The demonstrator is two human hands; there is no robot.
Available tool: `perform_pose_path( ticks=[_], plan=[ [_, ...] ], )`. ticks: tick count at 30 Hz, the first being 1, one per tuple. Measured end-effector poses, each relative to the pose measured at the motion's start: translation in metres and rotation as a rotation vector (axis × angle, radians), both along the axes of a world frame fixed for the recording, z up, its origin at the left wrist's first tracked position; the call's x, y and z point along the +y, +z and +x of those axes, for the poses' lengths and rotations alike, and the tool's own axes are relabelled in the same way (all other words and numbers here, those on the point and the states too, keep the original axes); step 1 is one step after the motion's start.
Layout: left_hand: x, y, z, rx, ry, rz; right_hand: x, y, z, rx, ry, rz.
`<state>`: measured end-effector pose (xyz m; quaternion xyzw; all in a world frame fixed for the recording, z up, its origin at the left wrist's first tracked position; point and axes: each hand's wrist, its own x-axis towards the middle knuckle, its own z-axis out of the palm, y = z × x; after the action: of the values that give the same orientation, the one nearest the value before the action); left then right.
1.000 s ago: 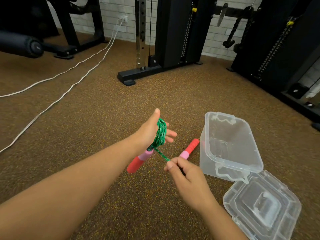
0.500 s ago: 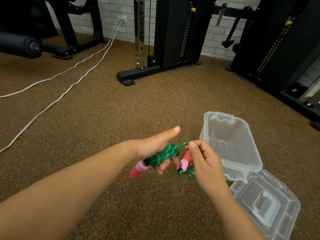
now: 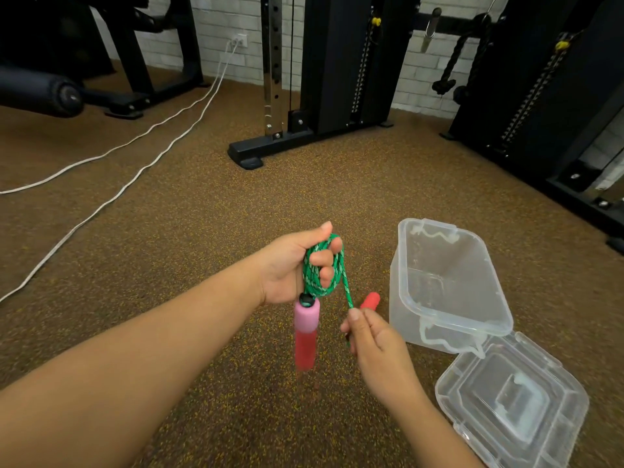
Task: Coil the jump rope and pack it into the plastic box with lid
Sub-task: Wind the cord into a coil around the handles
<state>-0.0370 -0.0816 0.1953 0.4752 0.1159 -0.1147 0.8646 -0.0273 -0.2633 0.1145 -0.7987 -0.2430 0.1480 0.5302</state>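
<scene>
Cables come first at the far left — two white cables (image 3: 141, 163) trail across the brown speckled floor (image 3: 209, 211) toward a wall socket, with black gym frames behind. Nearer, the left hand (image 3: 297, 261) has its fingers curled through a coil of green jump rope (image 3: 320, 275), gripping the loops; one pink-and-red handle (image 3: 306, 332) hangs straight down below it, blurred. Just right, the right hand (image 3: 374, 342) pinches the free strand of rope between thumb and fingers, and the red tip of the second handle (image 3: 369, 301) pokes out beyond it. Right again sits the clear plastic box (image 3: 449, 319), open and holding nothing, and nearest right its lid (image 3: 510, 410) lies on the floor, touching the box's near corner.

Winding looks nearly finished, since only a short tail runs between the hands. To do it well, I judge the right hand should keep that strand taut, lay each turn snug beside the others, and the left should hold its grip so the loops cannot spring apart — then both handles go in alongside the coil.

Count: one rope, two handles, one box, one lid, two hands.
</scene>
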Motion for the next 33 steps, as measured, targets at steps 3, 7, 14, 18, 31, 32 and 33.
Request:
perform_pose_path(
  ticks=[3, 7, 14, 18, 31, 32, 33],
  plan=[
    [0.003, -0.004, 0.005, 0.012, 0.174, -0.006, 0.001, -0.003, -0.004, -0.076, 0.052, -0.091],
    [-0.001, -0.01, 0.013, -0.019, 0.269, 0.1, 0.003, 0.003, -0.01, -0.12, 0.12, -0.119],
    [-0.009, -0.021, 0.004, -0.068, -0.005, 0.772, 0.001, 0.031, -0.003, -0.025, 0.11, 0.069],
    [-0.011, -0.018, -0.006, -0.055, -0.182, 0.994, -0.003, 0.042, 0.009, -0.005, 0.044, 0.126],
    [-0.008, -0.007, -0.012, -0.023, -0.408, 0.628, 0.002, 0.03, 0.012, 0.145, -0.058, 0.207],
    [-0.01, -0.006, -0.012, -0.027, -0.397, 0.573, 0.002, 0.03, 0.012, 0.147, -0.054, 0.22],
    [-0.013, -0.006, -0.012, -0.025, -0.379, 0.503, 0.001, 0.032, 0.012, 0.151, -0.05, 0.232]
  ],
)
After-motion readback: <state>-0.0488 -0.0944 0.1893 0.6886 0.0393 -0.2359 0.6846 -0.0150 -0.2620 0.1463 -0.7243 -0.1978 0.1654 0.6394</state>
